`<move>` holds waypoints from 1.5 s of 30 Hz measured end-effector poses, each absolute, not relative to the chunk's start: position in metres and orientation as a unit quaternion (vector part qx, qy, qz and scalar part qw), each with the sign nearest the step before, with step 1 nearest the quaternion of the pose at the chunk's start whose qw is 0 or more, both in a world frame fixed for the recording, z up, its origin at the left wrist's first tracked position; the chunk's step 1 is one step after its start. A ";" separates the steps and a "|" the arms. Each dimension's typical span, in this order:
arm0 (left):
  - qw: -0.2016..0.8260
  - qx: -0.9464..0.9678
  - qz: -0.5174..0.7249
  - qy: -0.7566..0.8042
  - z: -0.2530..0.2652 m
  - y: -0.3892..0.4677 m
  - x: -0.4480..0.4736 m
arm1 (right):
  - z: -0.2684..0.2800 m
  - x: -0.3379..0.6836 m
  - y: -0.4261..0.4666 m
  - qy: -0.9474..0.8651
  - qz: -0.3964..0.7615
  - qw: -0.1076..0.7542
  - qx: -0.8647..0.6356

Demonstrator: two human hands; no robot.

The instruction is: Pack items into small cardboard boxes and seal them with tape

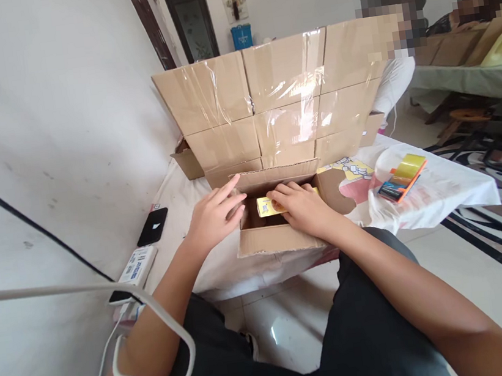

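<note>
In front of me on the table stands a small cardboard box (280,238) with its flaps raised. Inside its mouth lies a small yellow box (264,206), white at its left end. My right hand (300,206) reaches over the cardboard box, its fingers curled over the yellow box and gripping it. Beside the cardboard box's left edge is my left hand (217,213), fingers stretched out and apart, holding nothing. Part of the yellow box is hidden under my right hand.
A tall taped cardboard panel (285,97) stands behind the box. To the right lies a yellow-and-orange tape dispenser (404,177). At left are a black phone (152,227) and a white box (138,264). A person (400,76) sits beyond the panel; a white cable frame (177,327) hangs near my left arm.
</note>
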State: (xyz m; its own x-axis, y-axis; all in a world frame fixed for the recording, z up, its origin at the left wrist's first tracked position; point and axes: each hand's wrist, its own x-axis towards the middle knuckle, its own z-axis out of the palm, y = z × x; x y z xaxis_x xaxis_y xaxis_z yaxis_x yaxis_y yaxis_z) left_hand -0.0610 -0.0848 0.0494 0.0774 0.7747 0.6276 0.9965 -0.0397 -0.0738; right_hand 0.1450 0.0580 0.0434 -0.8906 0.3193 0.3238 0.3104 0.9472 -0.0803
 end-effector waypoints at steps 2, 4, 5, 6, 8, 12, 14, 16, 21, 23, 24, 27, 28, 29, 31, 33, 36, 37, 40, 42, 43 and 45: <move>0.213 -0.688 -0.194 -0.666 0.046 -0.084 -0.059 | 0.041 0.145 0.060 -0.971 0.014 0.171 -0.167; 0.187 -0.682 -0.177 -0.685 0.044 -0.083 -0.055 | 0.039 0.144 0.062 -0.970 0.019 0.166 -0.174; 0.178 -0.680 -0.167 -0.691 0.042 -0.082 -0.053 | 0.038 0.144 0.063 -0.970 0.023 0.161 -0.179; 0.170 -0.680 -0.156 -0.697 0.041 -0.081 -0.051 | 0.038 0.143 0.063 -0.970 0.027 0.155 -0.184; 0.159 -0.678 -0.130 -0.706 0.040 -0.079 -0.048 | 0.038 0.142 0.062 -0.968 0.032 0.149 -0.199; 0.140 -0.666 -0.105 -0.725 0.037 -0.075 -0.050 | 0.041 0.139 0.056 -0.957 0.019 0.161 -0.242; 0.127 -0.660 -0.100 -0.733 0.036 -0.072 -0.053 | 0.042 0.138 0.055 -0.952 0.013 0.164 -0.257; 0.118 -0.656 -0.095 -0.739 0.036 -0.070 -0.055 | 0.041 0.136 0.056 -0.951 0.010 0.163 -0.264; 0.119 -0.656 -0.140 -0.732 0.042 -0.068 -0.058 | 0.040 0.134 0.060 -0.960 0.005 0.140 -0.244; 0.114 -0.657 -0.161 -0.727 0.046 -0.070 -0.060 | 0.040 0.134 0.059 -0.966 -0.010 0.130 -0.221; 0.111 -0.657 -0.168 -0.726 0.047 -0.072 -0.061 | 0.040 0.134 0.058 -0.968 -0.021 0.129 -0.213; 0.107 -0.657 -0.181 -0.724 0.048 -0.076 -0.064 | 0.040 0.134 0.057 -0.969 -0.044 0.137 -0.202; 0.107 -0.657 -0.184 -0.723 0.048 -0.077 -0.064 | 0.039 0.134 0.057 -0.969 -0.046 0.140 -0.199; 0.107 -0.656 -0.186 -0.723 0.047 -0.077 -0.065 | 0.039 0.133 0.058 -0.969 -0.047 0.144 -0.196; 0.109 -0.652 -0.190 -0.726 0.045 -0.077 -0.066 | 0.038 0.133 0.059 -0.968 -0.052 0.153 -0.192; 0.109 -0.647 -0.194 -0.730 0.044 -0.076 -0.067 | 0.037 0.132 0.062 -0.967 -0.061 0.160 -0.187; 0.111 -0.643 -0.197 -0.731 0.042 -0.076 -0.068 | 0.036 0.131 0.064 -0.968 -0.067 0.160 -0.181; 0.113 -0.643 -0.197 -0.732 0.042 -0.076 -0.069 | 0.036 0.131 0.064 -0.968 -0.068 0.158 -0.180; 0.110 -0.640 -0.193 -0.735 0.043 -0.077 -0.069 | 0.037 0.132 0.063 -0.969 -0.071 0.157 -0.177; 0.102 -0.638 -0.187 -0.740 0.044 -0.078 -0.069 | 0.038 0.132 0.062 -0.968 -0.075 0.160 -0.176; 0.102 -0.636 -0.186 -0.742 0.044 -0.078 -0.069 | 0.038 0.132 0.061 -0.967 -0.079 0.165 -0.177; 0.104 -0.634 -0.190 -0.742 0.044 -0.077 -0.070 | 0.039 0.132 0.061 -0.964 -0.089 0.176 -0.180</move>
State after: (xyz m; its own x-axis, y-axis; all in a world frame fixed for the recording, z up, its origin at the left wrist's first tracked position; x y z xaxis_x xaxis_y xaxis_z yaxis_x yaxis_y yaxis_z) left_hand -0.0703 -0.0773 0.0438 -0.1739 0.9018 0.3956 0.9810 0.1237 0.1493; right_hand 0.1324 0.0605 0.0389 -0.8729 0.3161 0.3717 0.3786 0.9193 0.1075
